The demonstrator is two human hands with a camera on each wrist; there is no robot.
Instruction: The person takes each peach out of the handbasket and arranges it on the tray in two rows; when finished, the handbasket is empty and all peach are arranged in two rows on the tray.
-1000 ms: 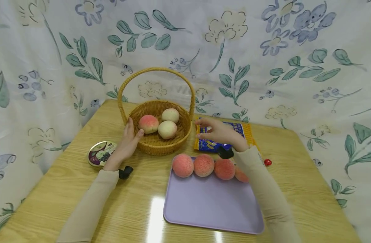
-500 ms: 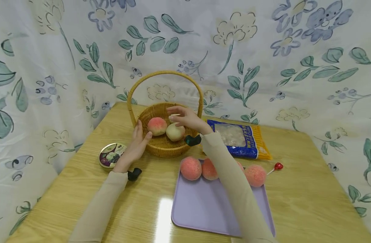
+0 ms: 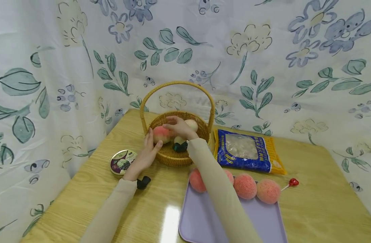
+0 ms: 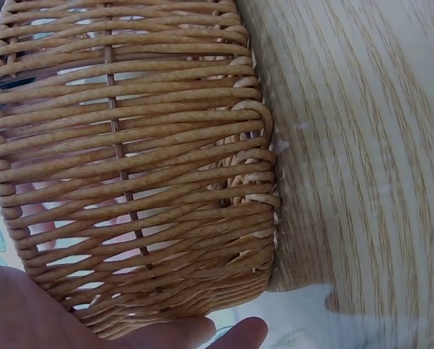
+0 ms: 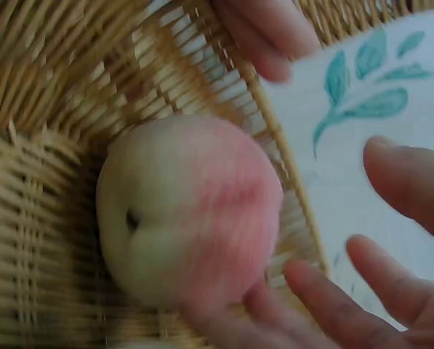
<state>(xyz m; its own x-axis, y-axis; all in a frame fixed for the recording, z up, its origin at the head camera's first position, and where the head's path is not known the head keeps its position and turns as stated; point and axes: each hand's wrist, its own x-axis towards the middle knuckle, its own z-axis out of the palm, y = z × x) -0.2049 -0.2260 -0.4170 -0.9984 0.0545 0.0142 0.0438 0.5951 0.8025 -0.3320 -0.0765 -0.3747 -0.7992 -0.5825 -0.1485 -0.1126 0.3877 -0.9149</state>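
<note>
A wicker basket (image 3: 176, 162) with a tall arched handle stands at the back of the table. Inside it are a red-and-cream peach (image 3: 161, 135), a pale peach (image 3: 192, 124) and another pale one mostly hidden by the right wrist. My left hand (image 3: 146, 153) rests against the basket's left rim, fingers fairly straight and thumb spread. My right hand (image 3: 180, 127) reaches over the basket beside the red-and-cream peach. In the right wrist view its fingers spread near the peach (image 5: 191, 211), fingertips right at the red side, thumb apart from it.
A lilac tray (image 3: 191, 216) holds a row of several pink-red round fruits (image 3: 245, 186), partly behind my right sleeve. Behind it lies a blue-and-yellow food packet (image 3: 243, 148). A red lollipop (image 3: 293, 182) is at the right, a round tin (image 3: 122, 162) by my left wrist.
My right hand has moved left from over the packet, across the pale peaches, to the red-and-cream peach. My left hand stays at the basket's rim. The head view has shifted.
</note>
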